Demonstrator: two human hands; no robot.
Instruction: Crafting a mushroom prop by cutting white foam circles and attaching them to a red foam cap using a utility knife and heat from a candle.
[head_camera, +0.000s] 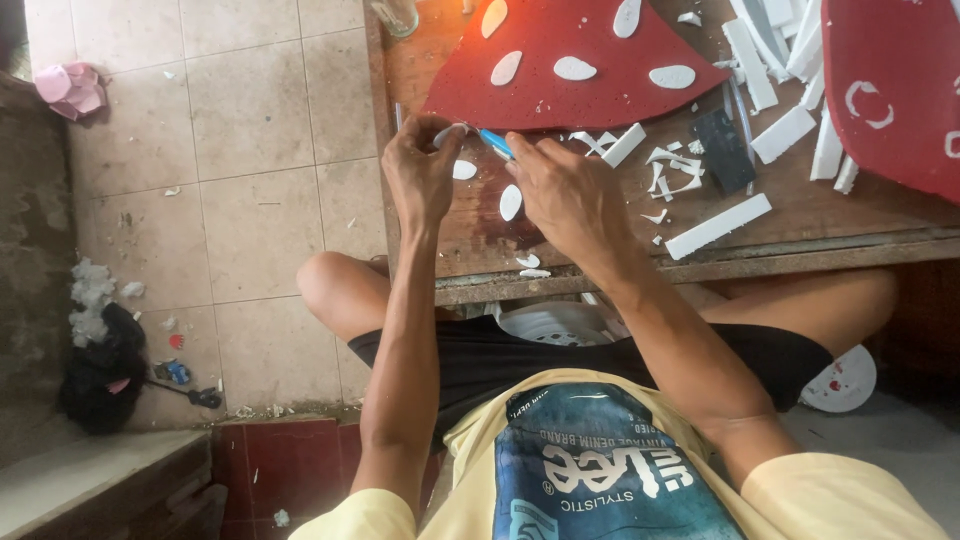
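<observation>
Person in a yellow T-shirt and black shorts, seen from above

The T-shirt is pale yellow with short sleeves that end above the elbows, and its front carries a large blue printed panel with white lettering and darker denim-like shading. The shorts are plain black and stop above the knees. Both forearms, the left hand (420, 170), the right hand (565, 195) and the 2 knees are bare; no watch, ring or glove shows.
</observation>
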